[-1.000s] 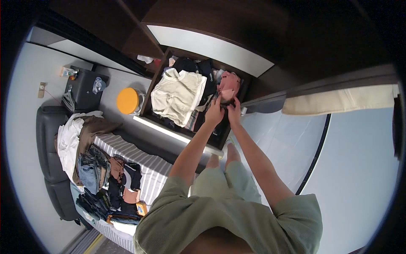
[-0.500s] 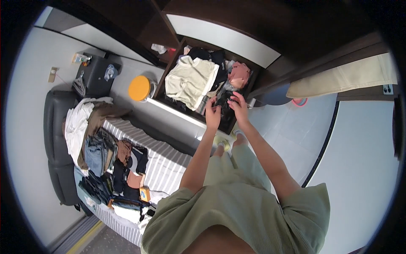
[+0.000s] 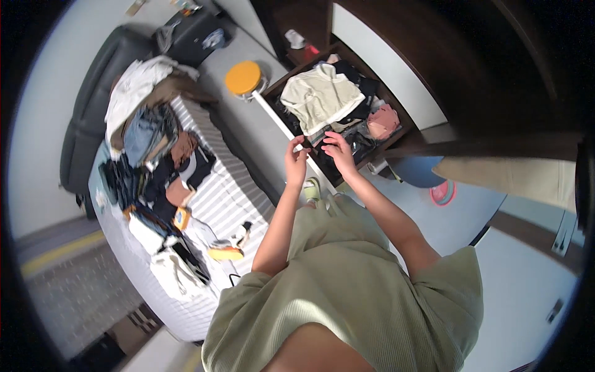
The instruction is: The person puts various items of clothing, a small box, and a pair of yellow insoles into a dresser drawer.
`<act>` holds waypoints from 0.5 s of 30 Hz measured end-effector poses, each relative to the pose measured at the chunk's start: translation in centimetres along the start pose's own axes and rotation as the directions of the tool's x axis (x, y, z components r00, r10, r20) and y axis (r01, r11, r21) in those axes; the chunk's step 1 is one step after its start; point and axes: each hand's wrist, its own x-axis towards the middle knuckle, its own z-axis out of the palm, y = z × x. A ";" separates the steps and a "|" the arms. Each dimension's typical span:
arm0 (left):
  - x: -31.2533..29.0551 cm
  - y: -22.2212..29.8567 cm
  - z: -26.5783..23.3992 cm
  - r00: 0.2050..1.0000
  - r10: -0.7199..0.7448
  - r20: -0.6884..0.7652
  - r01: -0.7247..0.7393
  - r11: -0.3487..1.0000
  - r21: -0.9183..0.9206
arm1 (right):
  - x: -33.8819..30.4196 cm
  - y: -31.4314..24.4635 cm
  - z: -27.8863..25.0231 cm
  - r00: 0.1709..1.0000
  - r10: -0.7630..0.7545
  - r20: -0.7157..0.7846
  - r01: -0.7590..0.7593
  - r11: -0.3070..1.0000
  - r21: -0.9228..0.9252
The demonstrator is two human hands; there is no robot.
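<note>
An open dark-wood drawer (image 3: 265, 104) with a pale front edge is full of clothes. On top lies a cream garment (image 3: 322, 98), spread out over black clothing (image 3: 367, 88). A folded pink cloth (image 3: 383, 121) sits in the far right corner, beside dark, shiny items (image 3: 356, 146). My left hand (image 3: 296, 160) hovers at the drawer's front edge, fingers curved and apart, holding nothing. Just to its right, my right hand (image 3: 339, 155) is above the drawer's near corner, also empty with fingers spread.
At left stands a bed with a striped sheet (image 3: 232, 186), strewn with jeans (image 3: 145, 137), white clothing (image 3: 139, 84) and several dark garments. An orange round stool (image 3: 243, 78) is left of the drawer. Cream fabric (image 3: 514, 180) hangs at right, near a pink basin (image 3: 443, 193) on the floor.
The whole view has swung round, showing more of the bed. My hands have drawn back from over the dark items toward the drawer's front edge. The clothes in the drawer look unchanged.
</note>
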 end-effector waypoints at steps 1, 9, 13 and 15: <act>-0.5 0.4 -0.5 0.999 -0.010 -0.053 0.010 1.000 -0.011 | 0.0 -0.3 0.7 0.999 0.016 0.049 -0.016 1.000 -0.001; -5.5 0.7 -3.0 0.914 -0.055 -0.403 0.004 0.992 -0.127 | 0.1 -1.5 4.8 0.923 0.122 0.365 -0.098 0.992 -0.083; -8.4 -0.6 -4.0 0.844 -0.063 -0.532 -0.036 0.984 -0.174 | -0.7 -1.0 6.5 0.833 0.198 0.516 -0.098 0.972 -0.214; -10.2 -0.6 -4.5 0.804 -0.069 -0.591 -0.044 0.984 -0.175 | -1.7 -1.2 7.6 0.783 0.238 0.576 -0.098 0.960 -0.264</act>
